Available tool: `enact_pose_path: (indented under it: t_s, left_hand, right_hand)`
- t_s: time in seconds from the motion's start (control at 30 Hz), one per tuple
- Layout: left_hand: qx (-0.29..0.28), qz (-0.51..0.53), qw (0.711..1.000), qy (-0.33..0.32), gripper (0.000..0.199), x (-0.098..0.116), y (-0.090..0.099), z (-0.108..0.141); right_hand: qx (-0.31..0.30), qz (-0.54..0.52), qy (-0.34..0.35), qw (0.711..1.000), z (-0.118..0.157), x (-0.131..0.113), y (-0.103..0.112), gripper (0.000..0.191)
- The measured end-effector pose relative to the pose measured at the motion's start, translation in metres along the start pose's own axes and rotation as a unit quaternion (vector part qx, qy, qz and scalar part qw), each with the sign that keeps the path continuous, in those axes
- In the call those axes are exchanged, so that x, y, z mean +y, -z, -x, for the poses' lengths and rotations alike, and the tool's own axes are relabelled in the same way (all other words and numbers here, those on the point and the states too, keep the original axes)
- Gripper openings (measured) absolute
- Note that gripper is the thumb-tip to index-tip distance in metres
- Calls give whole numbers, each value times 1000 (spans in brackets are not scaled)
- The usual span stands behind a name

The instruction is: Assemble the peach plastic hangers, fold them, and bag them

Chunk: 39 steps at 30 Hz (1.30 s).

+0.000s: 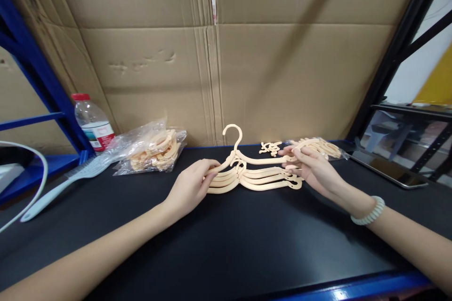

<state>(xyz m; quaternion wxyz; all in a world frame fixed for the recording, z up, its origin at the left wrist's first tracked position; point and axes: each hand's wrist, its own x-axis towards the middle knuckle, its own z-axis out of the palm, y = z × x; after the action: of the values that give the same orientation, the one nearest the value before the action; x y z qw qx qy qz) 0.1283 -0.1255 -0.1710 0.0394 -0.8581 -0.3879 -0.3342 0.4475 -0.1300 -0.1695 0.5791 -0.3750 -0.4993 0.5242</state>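
A cream plastic clothes hanger (pixel 259 160) is held raised, its hook upright, over a stack of similar hangers (pixel 263 183) lying on the black tabletop. My left hand (pixel 190 183) pinches the hanger's left arm between thumb and fingers. At the opposite end, my right hand (pixel 314 169) closes its fingers round the tip of the right arm and partly covers it. Just behind the hanger lies a small pile of loose cream hooked pieces (pixel 271 148). Close behind my right hand is a clear bag of cream parts (pixel 326 147).
To the left, a clear plastic bag (pixel 155 150) of cream pieces rests near a pale blue fly swatter (pixel 67 183) and a red-capped bottle (pixel 92 124). A tablet-like dark panel (pixel 388 169) lies at the right. Cardboard (pixel 300 66) walls off the back.
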Motion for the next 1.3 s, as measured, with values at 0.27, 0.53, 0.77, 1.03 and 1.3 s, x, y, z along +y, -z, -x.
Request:
enact_pose_path:
  t_s: [0.27, 0.53, 0.77, 1.03, 1.3]
  left_hand:
    - [-100, -133, 986, -33, 21, -12, 31, -14]
    - [-234, -162, 950, -129, 22, 3, 48, -14]
    - [-255, -125, 947, -151, 16, 14, 36, -5]
    - [-222, -174, 951, -125, 8, 26, 32, -3]
    - [-173, -134, 973, -70, 37, 51, 9, 11]
  right_hand:
    - [18, 34, 1, 999, -17, -8, 32, 23]
    - [-111, 361, -6, 926, -21, -24, 54, 29]
    - [-240, 545, 38, 802, -22, -36, 63, 20]
    - [-219, 567, 97, 788, -10, -33, 50, 22]
    - [-156, 547, 185, 801, 7, -10, 12, 39]
